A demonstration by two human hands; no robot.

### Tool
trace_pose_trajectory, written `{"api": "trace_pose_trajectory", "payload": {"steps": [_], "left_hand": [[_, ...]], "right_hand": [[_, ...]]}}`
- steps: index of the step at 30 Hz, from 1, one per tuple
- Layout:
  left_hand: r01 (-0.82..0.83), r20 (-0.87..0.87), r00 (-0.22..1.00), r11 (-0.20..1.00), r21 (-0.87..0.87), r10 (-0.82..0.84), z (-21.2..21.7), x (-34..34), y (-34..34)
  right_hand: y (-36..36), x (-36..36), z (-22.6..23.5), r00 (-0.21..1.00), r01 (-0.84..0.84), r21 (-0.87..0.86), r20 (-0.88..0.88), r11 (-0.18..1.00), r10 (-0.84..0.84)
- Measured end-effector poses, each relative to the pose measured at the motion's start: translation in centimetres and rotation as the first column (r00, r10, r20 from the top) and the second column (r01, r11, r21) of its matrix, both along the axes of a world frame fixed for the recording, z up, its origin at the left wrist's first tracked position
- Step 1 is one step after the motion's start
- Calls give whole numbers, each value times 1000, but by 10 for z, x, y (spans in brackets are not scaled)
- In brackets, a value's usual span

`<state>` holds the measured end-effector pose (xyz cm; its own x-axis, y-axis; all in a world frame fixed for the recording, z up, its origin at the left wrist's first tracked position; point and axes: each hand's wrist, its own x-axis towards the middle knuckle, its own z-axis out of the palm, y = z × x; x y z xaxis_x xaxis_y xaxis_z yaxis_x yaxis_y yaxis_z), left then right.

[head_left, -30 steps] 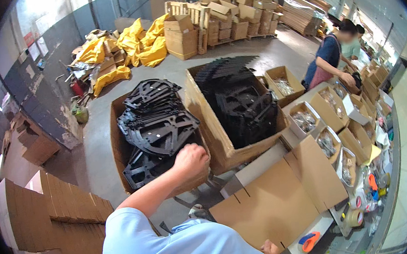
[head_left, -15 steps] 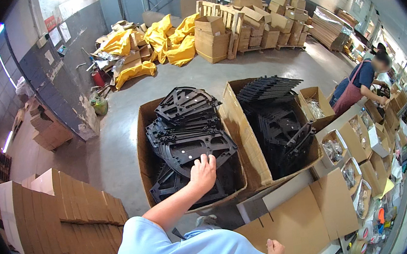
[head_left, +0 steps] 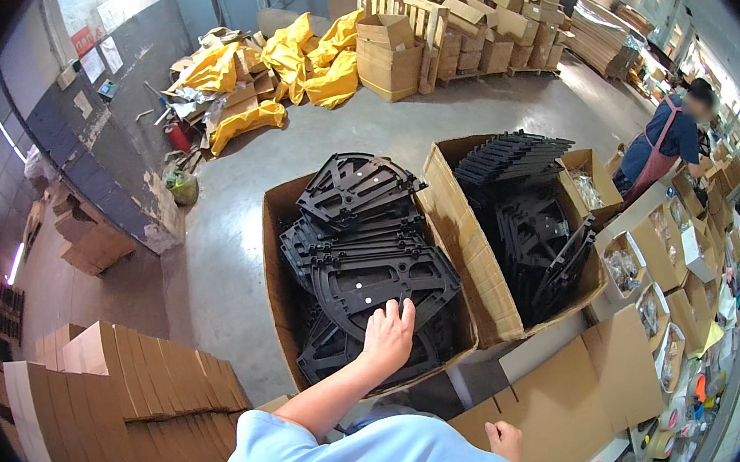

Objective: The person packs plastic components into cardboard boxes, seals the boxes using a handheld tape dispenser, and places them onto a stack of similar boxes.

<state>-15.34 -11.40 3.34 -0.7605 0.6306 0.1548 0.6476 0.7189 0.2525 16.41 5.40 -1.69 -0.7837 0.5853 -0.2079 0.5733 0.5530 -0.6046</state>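
Black fan-shaped plastic panels lie stacked in an open cardboard carton in front of me. My left hand reaches over the carton's near side, its fingers bent and closed at the near edge of the top panel. That panel has a curved rim, cut-outs and two small pale dots on its face. Low in the picture my right hand is curled above a flat brown cardboard sheet. Whatever it may hold is hidden.
A second carton of black panels adjoins on the right. Small boxes of bagged parts line a bench, where a person in an apron leans. Folded cartons stand at the left; yellow sacks lie at the back.
The view has shifted, so the cartons appear farther right. My left hand keeps its place at the panel's near edge. The person at the bench has turned and leaned farther right.
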Motion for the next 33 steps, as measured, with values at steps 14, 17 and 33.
{"api": "trace_pose_trajectory", "payload": {"steps": [14, 17, 33], "left_hand": [[182, 228, 952, 976, 119, -205, 37, -8, -27], [197, 254, 944, 978, 75, -209, 35, -10, -26], [467, -203, 866, 592, 656, -457, 117, 92, 89]], "right_hand": [[-10, -6, 12, 998, 35, -16, 44, 999, -34], [-7, 2, 13, 997, 39, -29, 66, 999, -37], [55, 97, 6, 939, 315, -181, -88, 932, -334]]}}
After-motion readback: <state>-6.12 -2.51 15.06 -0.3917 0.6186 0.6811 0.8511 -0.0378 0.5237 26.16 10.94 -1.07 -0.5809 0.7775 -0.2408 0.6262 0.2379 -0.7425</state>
